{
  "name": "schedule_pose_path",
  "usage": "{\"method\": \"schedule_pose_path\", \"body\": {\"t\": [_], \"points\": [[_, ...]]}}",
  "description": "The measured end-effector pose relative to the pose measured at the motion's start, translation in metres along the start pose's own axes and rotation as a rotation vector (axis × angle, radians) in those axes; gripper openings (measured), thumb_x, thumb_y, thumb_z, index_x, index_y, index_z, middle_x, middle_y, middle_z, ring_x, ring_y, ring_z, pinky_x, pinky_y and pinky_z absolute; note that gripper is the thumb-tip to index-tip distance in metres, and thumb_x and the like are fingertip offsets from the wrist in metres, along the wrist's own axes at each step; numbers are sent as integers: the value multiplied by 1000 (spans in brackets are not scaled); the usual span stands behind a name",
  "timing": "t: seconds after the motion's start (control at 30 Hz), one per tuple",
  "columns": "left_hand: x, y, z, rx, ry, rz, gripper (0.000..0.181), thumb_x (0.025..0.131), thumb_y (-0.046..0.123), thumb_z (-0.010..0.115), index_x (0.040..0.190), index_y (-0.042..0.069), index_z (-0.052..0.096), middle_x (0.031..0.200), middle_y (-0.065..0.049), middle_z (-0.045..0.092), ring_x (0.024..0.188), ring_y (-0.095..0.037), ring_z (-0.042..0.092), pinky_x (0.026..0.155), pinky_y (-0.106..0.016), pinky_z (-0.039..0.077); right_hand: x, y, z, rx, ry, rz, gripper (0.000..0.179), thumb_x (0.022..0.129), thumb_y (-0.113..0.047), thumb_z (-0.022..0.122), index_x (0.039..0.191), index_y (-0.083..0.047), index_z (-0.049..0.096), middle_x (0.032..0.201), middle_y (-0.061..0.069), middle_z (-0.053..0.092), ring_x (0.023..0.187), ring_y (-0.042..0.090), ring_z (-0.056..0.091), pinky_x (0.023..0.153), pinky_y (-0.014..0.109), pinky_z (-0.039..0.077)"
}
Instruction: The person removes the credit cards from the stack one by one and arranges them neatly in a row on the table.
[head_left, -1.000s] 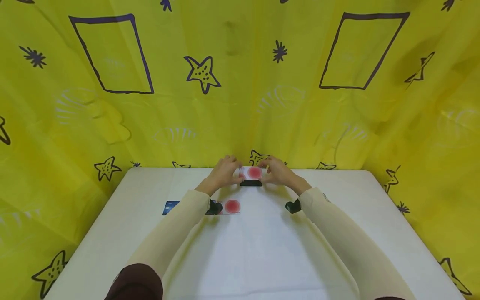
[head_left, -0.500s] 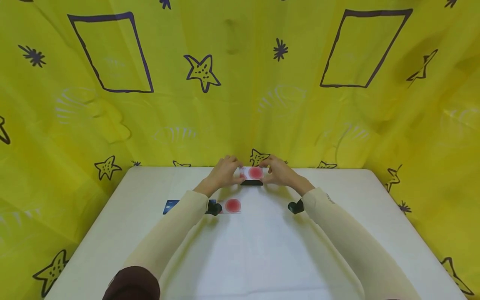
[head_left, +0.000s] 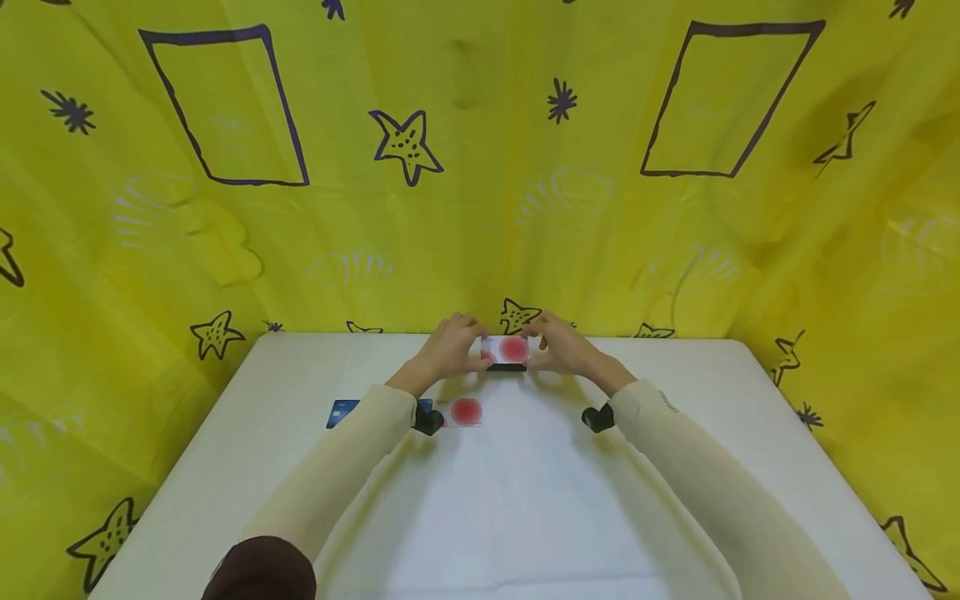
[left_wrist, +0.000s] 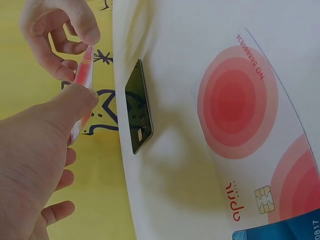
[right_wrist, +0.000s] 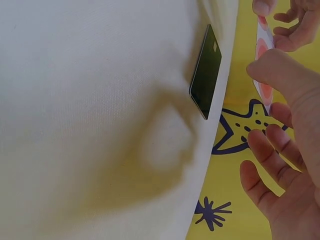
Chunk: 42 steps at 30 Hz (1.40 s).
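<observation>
So from my end of the feed, the left hand (head_left: 450,345) and the right hand (head_left: 561,344) are both pinching the same red-circle payment card (head_left: 513,348), one at each end, and it's up in the air near the back edge of the white table (head_left: 540,500). I figure the two-ended hold is about keeping something that thin level and square, and it leaves the printed middle uncovered. Thumbs are on the near side; some of the fingertips behind the card I can't make out. Under it, apart from it, there's a dark chip card (left_wrist: 137,110) lying flat near the table's back edge, and my guess is the held one is lined up over it on purpose. Closer in, a matching red-circle card (left_wrist: 237,102) lies face up with a blue card (left_wrist: 282,232) against its end, probably a row laid neatly so each face reads. Can't tell if those two overlap or just butt, and the left sleeve (head_left: 337,475) blocks part of the row from the head cam.
</observation>
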<state>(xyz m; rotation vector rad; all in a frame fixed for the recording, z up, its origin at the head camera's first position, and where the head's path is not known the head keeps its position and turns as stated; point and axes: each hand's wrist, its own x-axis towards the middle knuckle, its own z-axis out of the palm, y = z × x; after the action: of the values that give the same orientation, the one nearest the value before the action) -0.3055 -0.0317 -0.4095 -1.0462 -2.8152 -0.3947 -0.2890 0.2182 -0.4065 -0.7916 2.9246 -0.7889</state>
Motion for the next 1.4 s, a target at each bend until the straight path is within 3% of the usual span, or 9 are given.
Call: {"method": "schedule_pose_path", "body": {"t": [0.6,0.8,1.03,1.4], "points": [[-6,10,4,-87,-1,13,42,85,38,84,113,7,74,117,-12,67,109,-28,54,96,-44,47,-17,1,-1,-2,-9,-28,44,85,-20,82,123,-1,69,115,17,59,97,35,62,80,39,53],[-8,11,3,-82,21,61,44,83,37,85,111,5,75,116,-16,68,109,-30,56,95,-46,47,-24,2,-2,-14,19,-90,41,83,-19,82,118,0,70,111,18,61,92,32,63,77,39,53],[-11,15,6,-98,3,52,46,83,40,84,113,6,75,118,-14,68,111,-29,55,99,-43,47,-31,3,-1,-8,7,-57,38,84,-20,82,117,-4,70,113,16,60,94,31,63,78,38,54],[-14,21,9,-122,33,88,45,81,37,86,111,5,76,114,-12,68,107,-27,56,94,-40,49,-40,6,0,-10,20,-105,40,82,-18,82,117,-2,71,112,20,62,90,26,62,77,37,53]]}}
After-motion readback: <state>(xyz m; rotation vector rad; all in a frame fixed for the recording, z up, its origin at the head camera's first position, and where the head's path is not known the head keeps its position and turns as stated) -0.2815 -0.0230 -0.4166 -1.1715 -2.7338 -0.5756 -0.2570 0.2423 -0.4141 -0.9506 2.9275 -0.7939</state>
